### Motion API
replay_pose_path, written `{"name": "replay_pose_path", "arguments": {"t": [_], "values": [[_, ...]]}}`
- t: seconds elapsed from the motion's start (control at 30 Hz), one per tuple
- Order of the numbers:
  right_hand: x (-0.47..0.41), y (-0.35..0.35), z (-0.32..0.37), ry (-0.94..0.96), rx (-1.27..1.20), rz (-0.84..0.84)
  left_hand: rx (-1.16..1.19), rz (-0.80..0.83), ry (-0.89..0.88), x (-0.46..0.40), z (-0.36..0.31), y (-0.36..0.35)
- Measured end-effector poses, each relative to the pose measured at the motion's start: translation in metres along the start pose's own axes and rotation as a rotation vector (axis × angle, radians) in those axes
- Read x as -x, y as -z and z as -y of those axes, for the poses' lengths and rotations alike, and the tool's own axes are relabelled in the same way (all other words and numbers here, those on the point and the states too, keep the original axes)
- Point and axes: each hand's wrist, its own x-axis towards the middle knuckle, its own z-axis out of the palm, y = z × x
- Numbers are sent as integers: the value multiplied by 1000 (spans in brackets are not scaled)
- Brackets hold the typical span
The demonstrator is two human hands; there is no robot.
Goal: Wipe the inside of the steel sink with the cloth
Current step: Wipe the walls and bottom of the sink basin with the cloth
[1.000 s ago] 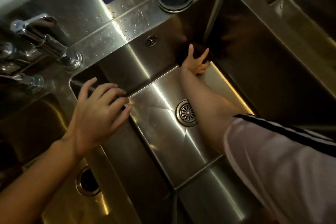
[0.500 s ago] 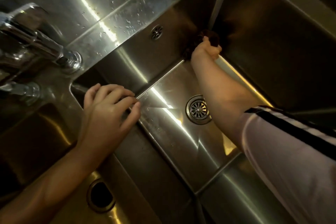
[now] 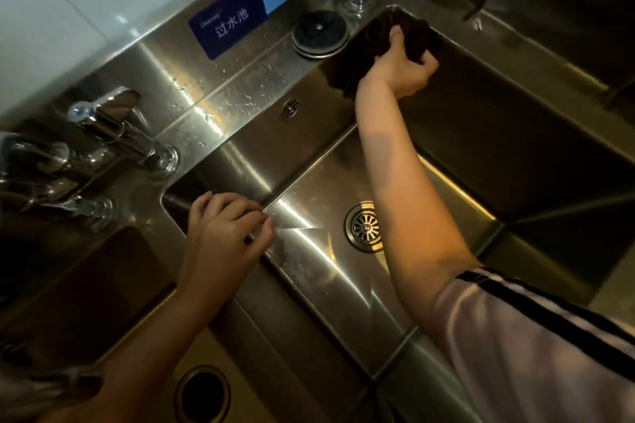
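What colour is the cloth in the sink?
Dark brown, nearly black; the head view shows the cloth gripped by the right hand.

The sink [image 3: 515,154] is brushed stainless steel with a satin finish; its floor reflects bright streaks of light and carries scattered water droplets. The drain strainer [image 3: 365,227] is polished metal with a ribbed, slotted face. The cloth [image 3: 378,34] is dark, soft fabric with a matt, slightly napped surface, bunched into folds. The taps [image 3: 120,137] are chrome, mirror-glossy and smooth. The ledge [image 3: 240,79] behind the basin is the same brushed steel, beaded with droplets. The blue labels [image 3: 228,21] appear smooth and semi-gloss. The round stopper [image 3: 320,33] looks like dark matt rubber in a metal rim. The sleeve [image 3: 536,347] is pale, smooth woven fabric with dark stripes.
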Motion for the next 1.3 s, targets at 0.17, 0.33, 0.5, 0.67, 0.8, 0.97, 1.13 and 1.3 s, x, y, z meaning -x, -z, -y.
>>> {"name": "replay_pose_path", "arguments": {"t": [0.17,0.33,0.5,0.67,0.8,0.97,1.13,1.3], "values": [[8,3,4,0,-30,40,4,4,-22,1,1,0],[-13,22,-42,2,96,-10,-22,42,-30,2,4,-4],[-50,53,-101,-53,331,-119,-44,75,-44,-1,6,-6],[-66,67,-124,-72,406,-175,-55,73,-65,-1,7,-8],[-65,63,-111,-74,356,-196,-44,69,-76,0,7,-8],[-51,59,-66,-36,165,-125,-30,34,-69,0,8,-8],[-21,42,-5,4,-50,-16,-25,35,-72,1,7,-6],[-8,39,15,-76,-152,46,-25,31,-107,3,8,-6]]}}
